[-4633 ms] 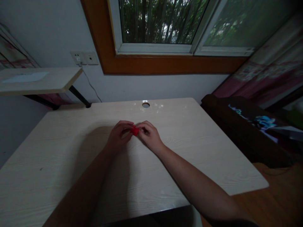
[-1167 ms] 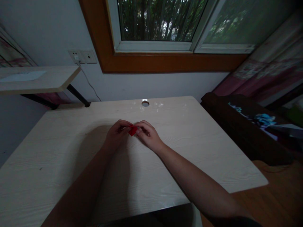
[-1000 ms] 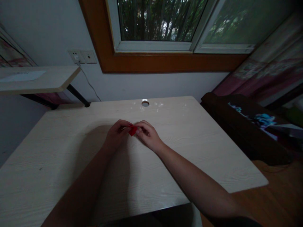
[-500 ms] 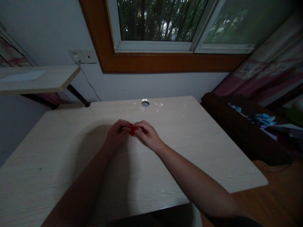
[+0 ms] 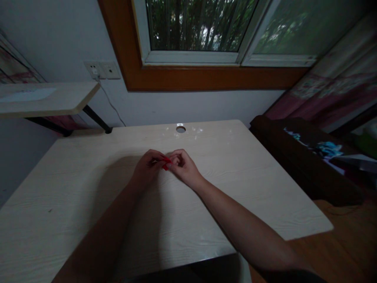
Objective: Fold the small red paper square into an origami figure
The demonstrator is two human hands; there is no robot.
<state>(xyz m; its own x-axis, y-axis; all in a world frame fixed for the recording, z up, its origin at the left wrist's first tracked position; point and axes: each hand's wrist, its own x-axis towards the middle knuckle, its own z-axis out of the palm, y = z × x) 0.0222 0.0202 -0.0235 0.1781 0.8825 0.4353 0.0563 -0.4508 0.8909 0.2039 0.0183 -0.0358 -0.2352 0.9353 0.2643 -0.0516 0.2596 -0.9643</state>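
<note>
A small piece of red folded paper (image 5: 165, 166) is held between my two hands, just above or on the pale desk (image 5: 224, 153); I cannot tell which. My left hand (image 5: 149, 164) pinches it from the left with thumb and forefinger. From the right, my right hand (image 5: 183, 165) grips its edge, thumb pressed near the paper and the other fingers curled. Much of the paper is hidden by the fingers.
At the back left a raised shelf (image 5: 50, 100) stands on black legs, bearing a white sheet. A round cable hole (image 5: 180, 129) is near the desk's back edge. Right of the desk is a dark wooden piece of furniture (image 5: 294, 157) with blue and white items.
The red paper has turned or been bent between my fingers and now looks narrower. My right fingers have curled and shifted a little; the left hand has hardly moved.
</note>
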